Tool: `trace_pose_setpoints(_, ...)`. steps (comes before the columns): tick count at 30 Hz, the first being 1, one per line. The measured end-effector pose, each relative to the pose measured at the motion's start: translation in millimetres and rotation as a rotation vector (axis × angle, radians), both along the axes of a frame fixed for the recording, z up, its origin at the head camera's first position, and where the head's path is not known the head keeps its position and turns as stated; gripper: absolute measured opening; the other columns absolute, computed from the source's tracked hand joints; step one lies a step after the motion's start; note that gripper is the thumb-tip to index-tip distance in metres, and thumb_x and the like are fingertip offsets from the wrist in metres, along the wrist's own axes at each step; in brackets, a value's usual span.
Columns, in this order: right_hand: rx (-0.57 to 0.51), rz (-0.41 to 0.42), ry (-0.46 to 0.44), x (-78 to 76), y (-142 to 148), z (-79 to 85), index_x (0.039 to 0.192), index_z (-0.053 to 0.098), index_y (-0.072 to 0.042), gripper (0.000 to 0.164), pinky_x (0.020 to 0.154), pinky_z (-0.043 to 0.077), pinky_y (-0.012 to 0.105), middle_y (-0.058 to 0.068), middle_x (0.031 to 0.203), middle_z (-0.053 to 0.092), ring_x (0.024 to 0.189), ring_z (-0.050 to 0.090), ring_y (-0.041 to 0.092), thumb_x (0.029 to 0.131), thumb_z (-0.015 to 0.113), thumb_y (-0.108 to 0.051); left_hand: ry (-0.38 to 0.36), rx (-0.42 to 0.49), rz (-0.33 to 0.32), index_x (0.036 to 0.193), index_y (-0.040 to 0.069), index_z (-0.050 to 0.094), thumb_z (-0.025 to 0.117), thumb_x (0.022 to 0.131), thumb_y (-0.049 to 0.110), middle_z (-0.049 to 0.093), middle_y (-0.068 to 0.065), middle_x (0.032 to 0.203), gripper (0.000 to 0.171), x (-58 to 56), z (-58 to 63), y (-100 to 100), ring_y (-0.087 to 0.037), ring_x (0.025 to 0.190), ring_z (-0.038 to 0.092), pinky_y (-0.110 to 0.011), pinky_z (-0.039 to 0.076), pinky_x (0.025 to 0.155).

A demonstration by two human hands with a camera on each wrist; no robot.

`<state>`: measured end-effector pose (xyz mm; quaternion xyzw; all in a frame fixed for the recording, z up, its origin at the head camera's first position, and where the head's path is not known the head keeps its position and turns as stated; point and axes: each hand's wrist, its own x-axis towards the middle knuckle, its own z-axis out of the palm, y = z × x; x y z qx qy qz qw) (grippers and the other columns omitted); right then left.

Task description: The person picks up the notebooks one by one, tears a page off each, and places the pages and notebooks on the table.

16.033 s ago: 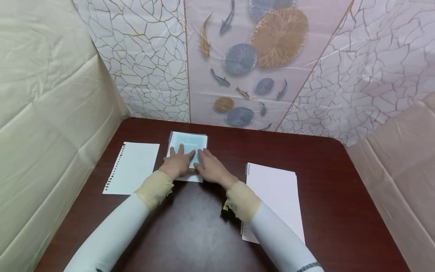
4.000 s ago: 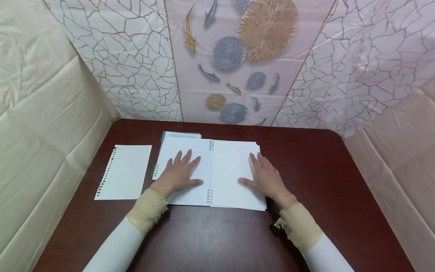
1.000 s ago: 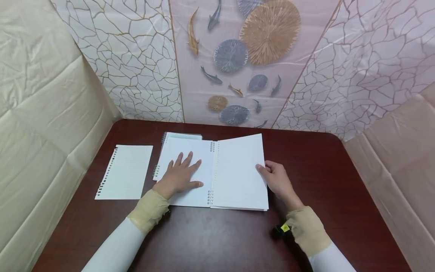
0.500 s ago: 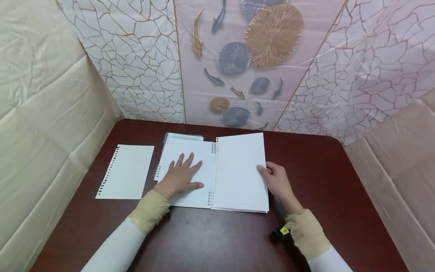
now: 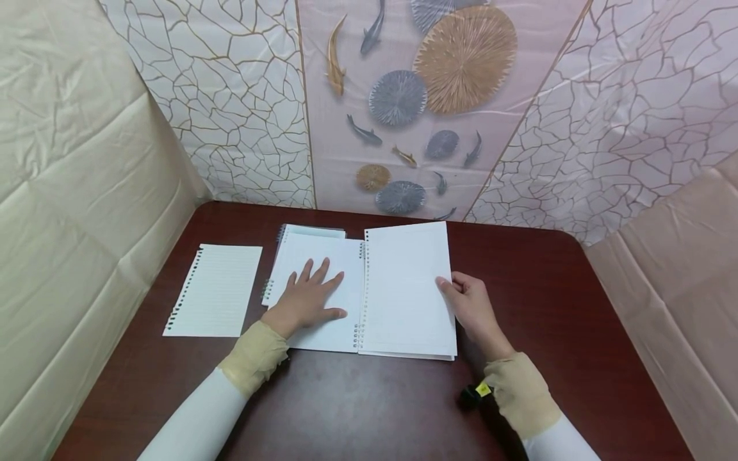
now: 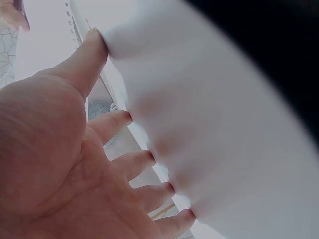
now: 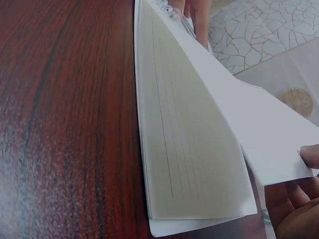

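Observation:
A spiral notebook lies open mid-table, its rings down the middle. My left hand rests on the left-hand page with straight, spread fingers; the left wrist view shows the fingertips touching the paper. At the right edge, my right hand pinches a loose-looking page between thumb and fingers. That page is raised and tilted over the lined pages below. Punched holes show along its left edge, and its top corner sits apart from the upper rings. Whether its lower holes are still on the rings cannot be told.
A lined sheet with torn punched holes lies on the dark red table at the left. Another notebook with a pale blue cover shows partly behind the open one. Cloth walls enclose the table's back and sides.
The open notebook came from the right to mid-table. My right hand went from lying flat to pinching the page, which has since lifted and slid slightly left and up. My left hand stays put.

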<state>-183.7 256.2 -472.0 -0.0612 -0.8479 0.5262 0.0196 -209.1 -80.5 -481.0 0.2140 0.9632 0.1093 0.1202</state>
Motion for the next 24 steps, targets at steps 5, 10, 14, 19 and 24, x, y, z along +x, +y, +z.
trace_pose_setpoints(5, -0.008, -0.004, 0.010, 0.6, 0.0, 0.8, 0.095, 0.068, -0.003, 0.030, 0.046, 0.038, 0.026, -0.003, 0.059, 0.039, 0.052, 0.041, 0.013, 0.101, 0.065, -0.032, 0.003, -0.003, -0.001, 0.161, 0.020, 0.031, 0.063, 0.092, 0.062, 0.011, -0.018, 0.169, 0.086, -1.1, -1.2, 0.1, -0.048, 0.151, 0.003, -0.071, 0.015, 0.118)
trace_pose_setpoints(10, -0.016, -0.006, 0.026, 2.5, 0.3, 1.5, 0.090, 0.064, -0.002, 0.032, 0.046, 0.036, 0.026, -0.003, 0.061, 0.036, 0.053, 0.038, 0.012, 0.101, 0.065, -0.032, 0.001, 0.006, 0.000, 0.161, 0.020, 0.032, 0.064, 0.092, 0.061, 0.011, -0.018, 0.169, 0.086, -1.2, -1.0, 0.5, -0.048, 0.151, 0.003, -0.071, 0.014, 0.118)
trace_pose_setpoints(14, -0.030, -0.009, 0.041, 3.9, 0.7, 1.8, 0.083, 0.057, -0.002, 0.036, 0.045, 0.034, 0.026, -0.004, 0.061, 0.032, 0.051, 0.034, 0.011, 0.101, 0.066, -0.032, -0.001, 0.009, 0.002, 0.161, 0.022, 0.031, 0.063, 0.092, 0.062, 0.009, -0.017, 0.170, 0.086, 0.4, 0.6, 0.4, -0.047, 0.151, 0.001, -0.071, 0.014, 0.119)
trace_pose_setpoints(19, -0.048, -0.011, 0.039, 4.9, 0.6, 1.2, 0.082, 0.055, -0.002, 0.037, 0.045, 0.034, 0.025, -0.005, 0.060, 0.032, 0.050, 0.034, 0.010, 0.101, 0.066, -0.031, -0.004, 0.012, 0.004, 0.161, 0.022, 0.030, 0.063, 0.093, 0.062, 0.008, -0.017, 0.170, 0.086, 0.9, -1.7, 0.0, -0.047, 0.151, 0.001, -0.071, 0.013, 0.119)
trace_pose_setpoints(24, -0.050, -0.011, 0.052, 4.3, 0.3, 2.5, 0.083, 0.056, -0.001, 0.036, 0.045, 0.034, 0.025, -0.005, 0.060, 0.032, 0.050, 0.034, 0.010, 0.101, 0.066, -0.030, 0.001, 0.017, 0.001, 0.161, 0.020, 0.031, 0.063, 0.093, 0.061, 0.009, -0.018, 0.170, 0.085, 1.1, -1.5, -0.2, -0.048, 0.151, 0.002, -0.071, 0.013, 0.118)
